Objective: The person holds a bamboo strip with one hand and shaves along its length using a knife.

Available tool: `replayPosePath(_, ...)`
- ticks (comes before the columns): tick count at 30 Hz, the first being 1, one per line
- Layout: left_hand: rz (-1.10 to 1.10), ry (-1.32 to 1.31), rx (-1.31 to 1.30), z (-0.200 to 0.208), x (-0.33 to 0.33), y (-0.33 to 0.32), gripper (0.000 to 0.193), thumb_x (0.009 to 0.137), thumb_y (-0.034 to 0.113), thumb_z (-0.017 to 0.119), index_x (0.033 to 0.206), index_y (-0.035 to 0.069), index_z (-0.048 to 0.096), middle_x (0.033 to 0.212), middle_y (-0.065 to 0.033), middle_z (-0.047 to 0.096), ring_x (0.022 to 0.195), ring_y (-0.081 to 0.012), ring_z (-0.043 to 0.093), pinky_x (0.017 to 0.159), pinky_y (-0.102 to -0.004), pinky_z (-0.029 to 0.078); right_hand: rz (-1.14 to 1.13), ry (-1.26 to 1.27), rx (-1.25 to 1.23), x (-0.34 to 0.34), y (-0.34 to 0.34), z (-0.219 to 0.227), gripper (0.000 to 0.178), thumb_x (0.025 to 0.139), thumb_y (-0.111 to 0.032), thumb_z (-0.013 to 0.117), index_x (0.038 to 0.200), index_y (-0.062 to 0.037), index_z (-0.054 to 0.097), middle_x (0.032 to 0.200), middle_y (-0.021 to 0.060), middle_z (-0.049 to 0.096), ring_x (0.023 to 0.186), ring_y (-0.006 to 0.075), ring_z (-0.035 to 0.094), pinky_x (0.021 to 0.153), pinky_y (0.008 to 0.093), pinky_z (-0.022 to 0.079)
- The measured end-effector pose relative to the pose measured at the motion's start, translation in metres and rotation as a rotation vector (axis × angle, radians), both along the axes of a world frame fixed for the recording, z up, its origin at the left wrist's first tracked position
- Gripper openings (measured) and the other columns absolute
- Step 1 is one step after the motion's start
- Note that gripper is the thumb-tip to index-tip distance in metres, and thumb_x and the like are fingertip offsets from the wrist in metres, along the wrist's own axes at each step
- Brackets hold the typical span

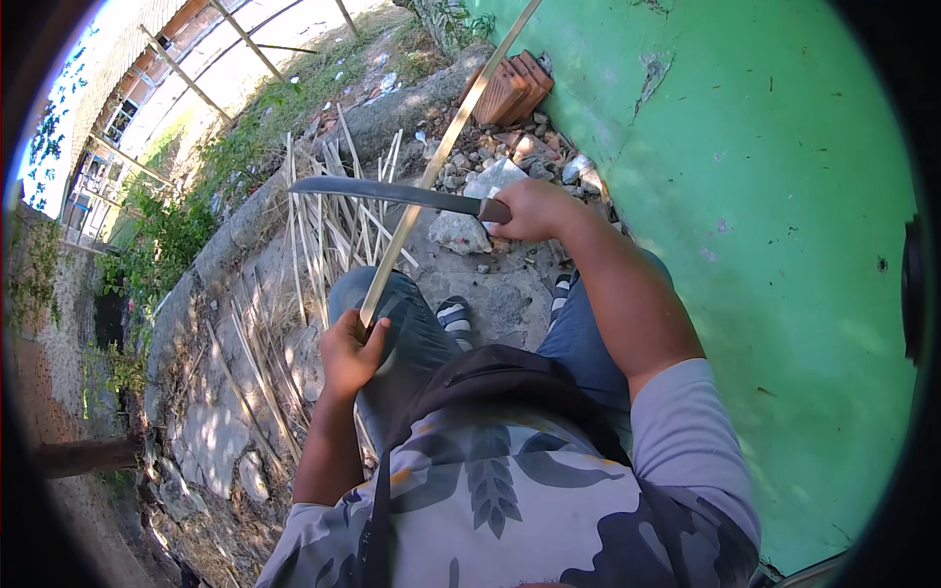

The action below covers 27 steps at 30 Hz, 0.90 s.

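My right hand (539, 210) is closed round the brown handle of a machete (392, 190), whose long dark blade reaches left. In my left hand (350, 353), above my left knee, the lower end of a long pale bamboo strip (404, 227) is gripped. From there the strip slants up and away to the top of the view. The blade crosses the strip at about its middle; whether they touch I cannot tell. Several thin split strips (312, 230) lie in a loose pile on the ground beyond my left knee.
A green wall (755, 255) rises close along my right. Ahead lie stones and rubble (461, 233) and stacked orange hollow bricks (512, 90). More sticks (263, 377) lie to the left, near a low concrete edge (230, 240) with green plants (167, 235). Wooden poles (186, 73) stand farther off.
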<state>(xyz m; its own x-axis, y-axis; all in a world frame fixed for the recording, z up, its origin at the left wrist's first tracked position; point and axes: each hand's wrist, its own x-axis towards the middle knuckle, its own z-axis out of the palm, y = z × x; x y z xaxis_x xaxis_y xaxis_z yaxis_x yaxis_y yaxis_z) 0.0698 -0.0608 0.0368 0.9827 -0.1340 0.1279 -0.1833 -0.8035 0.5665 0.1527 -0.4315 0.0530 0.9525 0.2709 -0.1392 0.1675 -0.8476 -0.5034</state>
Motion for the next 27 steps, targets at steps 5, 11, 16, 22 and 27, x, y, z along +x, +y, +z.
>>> replayPosePath(5,-0.021,-0.024,0.005,-0.002,-0.001,0.002,0.038,0.086,0.029,0.081,0.074,0.003,0.056,0.058,-0.0111,0.056,0.050,-0.0240,0.054,0.051,-0.0377,0.044,0.060,0.006,-0.124,0.000,0.006,0.008,0.033,0.082,-0.040,0.077,0.101,-0.0124,0.075,0.097,0.0135,0.075,0.093,0.0340,0.071,0.082,0.0439,0.055)
replayPosePath(11,-0.029,-0.062,-0.019,0.000,-0.002,-0.001,0.039,0.086,0.030,0.081,0.074,0.003,0.056,0.058,-0.0109,0.057,0.049,-0.0232,0.054,0.050,-0.0372,0.043,-0.144,-0.058,0.078,0.009,-0.014,-0.009,0.036,0.082,-0.040,0.078,0.101,-0.0096,0.073,0.097,0.0150,0.074,0.092,0.0337,0.071,0.082,0.0433,0.055)
replayPosePath(16,-0.025,-0.017,-0.007,0.003,-0.001,-0.001,0.040,0.086,0.031,0.081,0.074,0.002,0.056,0.057,-0.0106,0.056,0.049,-0.0221,0.054,0.050,-0.0369,0.043,-0.132,0.014,0.038,0.007,-0.012,-0.007,0.038,0.082,-0.041,0.078,0.102,-0.0089,0.073,0.098,0.0162,0.074,0.093,0.0344,0.071,0.083,0.0428,0.054)
replayPosePath(22,-0.014,-0.034,0.031,0.000,-0.001,-0.002,0.043,0.086,0.033,0.081,0.072,0.002,0.053,0.056,-0.0111,0.055,0.048,-0.0234,0.053,0.050,-0.0377,0.042,0.001,0.020,-0.020,0.002,-0.003,0.002,0.036,0.081,-0.042,0.078,0.100,-0.0109,0.073,0.096,0.0145,0.074,0.092,0.0341,0.071,0.082,0.0431,0.054)
replayPosePath(27,-0.016,-0.025,0.038,0.000,0.000,0.000,0.045,0.086,0.033,0.081,0.070,0.002,0.052,0.056,-0.0120,0.054,0.048,-0.0258,0.053,0.050,-0.0387,0.042,-0.014,0.053,-0.105,0.000,0.000,0.013,0.038,0.083,-0.042,0.076,0.106,-0.0119,0.075,0.104,0.0138,0.074,0.101,0.0319,0.070,0.089,0.0416,0.055)
